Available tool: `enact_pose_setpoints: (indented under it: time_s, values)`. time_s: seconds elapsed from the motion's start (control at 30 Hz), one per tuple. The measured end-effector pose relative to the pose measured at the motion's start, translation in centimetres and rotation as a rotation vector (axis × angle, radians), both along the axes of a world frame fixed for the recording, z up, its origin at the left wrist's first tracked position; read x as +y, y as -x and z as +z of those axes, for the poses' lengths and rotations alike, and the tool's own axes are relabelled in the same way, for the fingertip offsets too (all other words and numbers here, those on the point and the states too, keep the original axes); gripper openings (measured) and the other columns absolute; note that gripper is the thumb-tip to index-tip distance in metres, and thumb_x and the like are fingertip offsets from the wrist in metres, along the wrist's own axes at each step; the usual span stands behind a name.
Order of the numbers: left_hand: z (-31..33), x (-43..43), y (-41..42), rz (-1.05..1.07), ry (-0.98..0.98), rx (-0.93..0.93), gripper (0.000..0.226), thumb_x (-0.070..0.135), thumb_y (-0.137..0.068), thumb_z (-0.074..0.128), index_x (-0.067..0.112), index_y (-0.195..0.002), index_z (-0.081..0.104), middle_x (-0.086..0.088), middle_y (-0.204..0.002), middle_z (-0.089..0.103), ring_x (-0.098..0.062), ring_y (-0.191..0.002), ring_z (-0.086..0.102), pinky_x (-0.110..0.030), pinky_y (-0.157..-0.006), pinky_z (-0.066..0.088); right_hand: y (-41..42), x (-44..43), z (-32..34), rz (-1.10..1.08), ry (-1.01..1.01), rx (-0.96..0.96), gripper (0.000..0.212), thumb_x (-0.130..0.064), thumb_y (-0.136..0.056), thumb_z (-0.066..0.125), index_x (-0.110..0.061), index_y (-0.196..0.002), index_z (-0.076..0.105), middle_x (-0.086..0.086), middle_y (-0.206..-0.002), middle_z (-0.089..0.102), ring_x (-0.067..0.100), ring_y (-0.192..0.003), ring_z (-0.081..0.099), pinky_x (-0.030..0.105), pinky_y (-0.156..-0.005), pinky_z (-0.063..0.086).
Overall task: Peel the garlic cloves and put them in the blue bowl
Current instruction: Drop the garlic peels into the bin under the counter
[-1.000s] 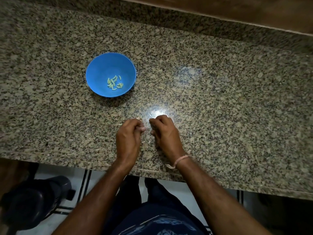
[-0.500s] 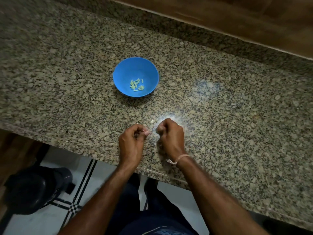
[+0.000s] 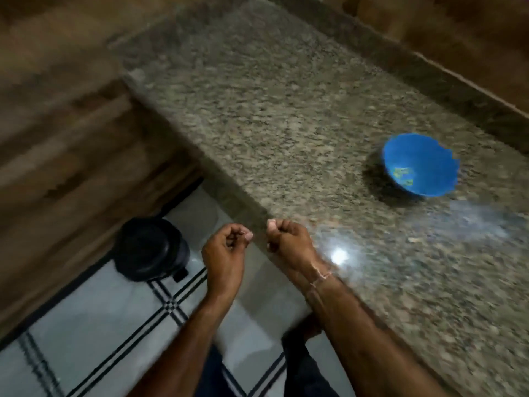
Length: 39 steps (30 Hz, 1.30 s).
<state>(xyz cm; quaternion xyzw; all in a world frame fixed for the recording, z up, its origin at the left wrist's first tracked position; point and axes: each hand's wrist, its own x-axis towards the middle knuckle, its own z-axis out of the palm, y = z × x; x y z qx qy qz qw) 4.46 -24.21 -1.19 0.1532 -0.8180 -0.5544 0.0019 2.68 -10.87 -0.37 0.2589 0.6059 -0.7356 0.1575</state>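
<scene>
Your left hand (image 3: 226,249) and right hand (image 3: 289,242) curl their fingers inward, so anything pinched inside is hidden. Blur smears the rim of the blue bowl (image 3: 429,159) into jagged steps. Its contents read only as pale flecks (image 3: 403,175), uncountable. The surface (image 3: 286,124) is cut off by the right and bottom edges. The dark round object (image 3: 151,247) on the floor (image 3: 100,325) is too blurred to identify.

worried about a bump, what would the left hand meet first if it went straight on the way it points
Likely the front edge of the granite counter, just ahead of the left hand; depth is unclear, so it may pass above it.
</scene>
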Motion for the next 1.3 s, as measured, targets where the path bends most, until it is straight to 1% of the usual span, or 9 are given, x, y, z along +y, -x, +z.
enact_pose_setpoints:
  time_s: [0.1, 0.27, 0.63, 0.8, 0.9, 1.0, 1.13, 1.2, 1.3]
  values:
    - [-0.4, -10.4, -1.0, 0.093, -0.022, -0.005, 0.018, 0.004, -0.092, 0.073, 0.018, -0.081, 0.069, 0.011, -0.077, 0.07, 0.007, -0.072, 0.065, -0.006, -0.066, 0.045, 0.4, -10.4, -0.1, 0.137, -0.02, 0.026, 0.028, -0.011, -0.107, 0.055, -0.007, -0.079, 0.059, 0.007, -0.066, 0.046, 0.008, -0.057, 0.042, 0.018, -0.056, 0.042]
    - [-2.2, -24.0, -2.7, 0.243, 0.014, -0.042, 0.012, 0.007, -0.093, 0.072, 0.016, -0.086, 0.073, 0.014, -0.082, 0.073, 0.004, -0.079, 0.067, -0.009, -0.072, 0.047, 0.5, -24.1, -2.3, 0.255, -0.031, -0.034, 0.024, -0.005, -0.104, 0.058, -0.007, -0.081, 0.061, 0.006, -0.065, 0.052, 0.014, -0.062, 0.047, 0.028, -0.063, 0.045]
    - [-9.3, -39.5, -0.7, 0.54, 0.04, -0.214, 0.013, 0.015, -0.092, 0.075, 0.022, -0.082, 0.071, 0.015, -0.08, 0.072, 0.004, -0.078, 0.066, -0.004, -0.068, 0.044, 6.3, -40.3, -11.8, 0.506, -0.206, -0.264, 0.008, -0.004, -0.098, 0.063, -0.005, -0.095, 0.071, 0.004, -0.069, 0.065, 0.011, -0.058, 0.06, 0.02, -0.056, 0.053]
    - [-18.8, -43.0, 1.1, 0.633, -0.064, -0.457, 0.009, 0.019, -0.092, 0.075, 0.021, -0.083, 0.074, 0.007, -0.082, 0.074, -0.009, -0.08, 0.068, -0.027, -0.076, 0.053, 9.0, -44.0, -20.8, 0.598, -0.236, -0.443, 0.008, -0.009, -0.096, 0.066, -0.007, -0.088, 0.067, 0.018, -0.079, 0.063, 0.025, -0.068, 0.06, 0.036, -0.072, 0.059]
    - [-25.6, -43.6, 1.6, 0.675, -0.246, -0.636, 0.015, 0.017, -0.089, 0.078, 0.02, -0.074, 0.075, -0.001, -0.074, 0.074, -0.024, -0.077, 0.07, -0.042, -0.079, 0.058, 9.1, -44.7, -26.7, 0.503, -0.114, -0.521, 0.016, 0.0, -0.098, 0.062, -0.006, -0.084, 0.067, 0.017, -0.085, 0.059, 0.029, -0.079, 0.056, 0.045, -0.079, 0.051]
    - [-32.1, -44.6, 3.0, 0.764, -0.386, -0.715, 0.022, 0.019, -0.09, 0.079, 0.019, -0.07, 0.07, -0.003, -0.065, 0.069, -0.024, -0.064, 0.064, -0.033, -0.067, 0.057, 9.9, -46.5, -32.4, 0.397, -0.029, -0.586, 0.006, 0.003, -0.099, 0.06, 0.001, -0.098, 0.065, 0.016, -0.088, 0.058, 0.025, -0.078, 0.056, 0.03, -0.065, 0.053]
    - [-40.7, -45.7, 6.4, 0.914, -0.593, -0.719, 0.016, 0.016, -0.093, 0.076, 0.005, -0.083, 0.07, -0.004, -0.069, 0.07, -0.02, -0.06, 0.06, -0.021, -0.045, 0.048, 12.3, -49.4, -40.3, 0.279, 0.01, -0.654, 0.018, 0.007, -0.099, 0.058, -0.001, -0.085, 0.065, 0.009, -0.073, 0.063, 0.018, -0.069, 0.059, 0.019, -0.054, 0.056]
    - [-44.0, -45.8, 7.8, 1.036, -0.682, -0.731, 0.02, 0.012, -0.091, 0.077, -0.004, -0.102, 0.072, -0.015, -0.088, 0.076, -0.023, -0.063, 0.067, -0.023, -0.045, 0.051, 13.2, -50.0, -43.4, 0.238, 0.016, -0.693, 0.013, 0.002, -0.103, 0.053, 0.004, -0.101, 0.066, 0.011, -0.084, 0.069, 0.021, -0.081, 0.064, 0.025, -0.069, 0.06]
    - [-47.5, -45.8, 9.0, 1.055, -0.823, -0.726, 0.017, 0.004, -0.095, 0.071, 0.0, -0.11, 0.068, -0.016, -0.097, 0.075, -0.028, -0.082, 0.073, -0.04, -0.074, 0.063, 14.1, -50.0, -47.0, 0.268, -0.002, -0.704, 0.034, -0.013, -0.113, 0.037, 0.005, -0.138, 0.052, 0.015, -0.132, 0.065, 0.027, -0.115, 0.062, 0.036, -0.086, 0.054]
